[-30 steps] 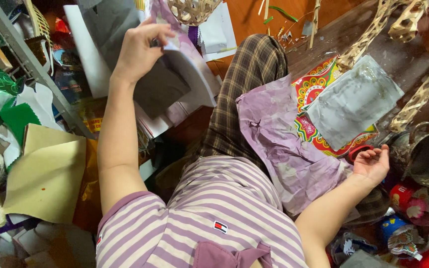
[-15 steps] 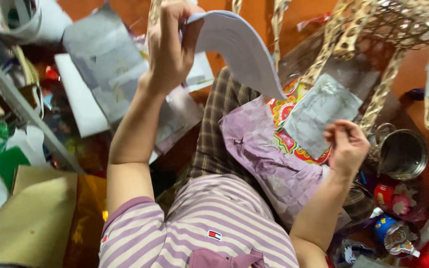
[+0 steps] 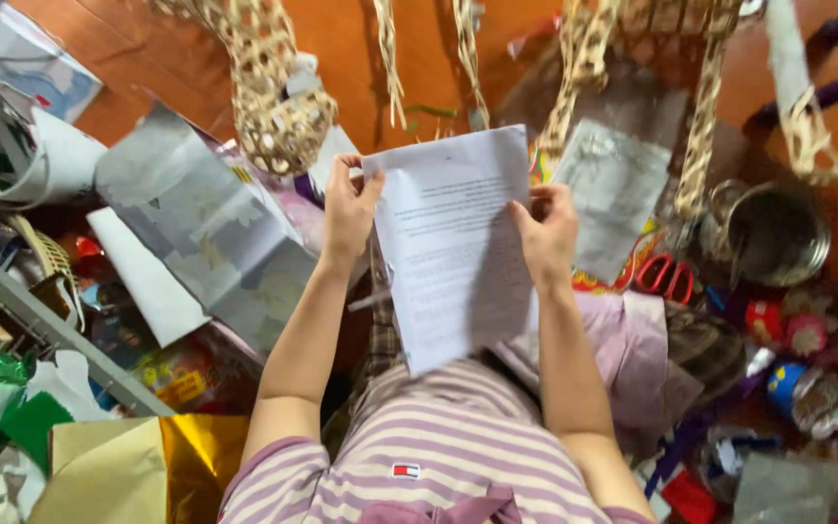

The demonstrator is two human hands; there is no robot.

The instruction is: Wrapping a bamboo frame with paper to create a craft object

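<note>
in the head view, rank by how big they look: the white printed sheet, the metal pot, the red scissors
1. white printed sheet, largest, though it is held up nearer the camera
2. metal pot
3. red scissors, smallest

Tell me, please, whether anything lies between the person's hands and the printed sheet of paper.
Nothing visible does: the left hand grips the printed sheet at its top left edge, and the right hand grips its right edge directly.
</note>
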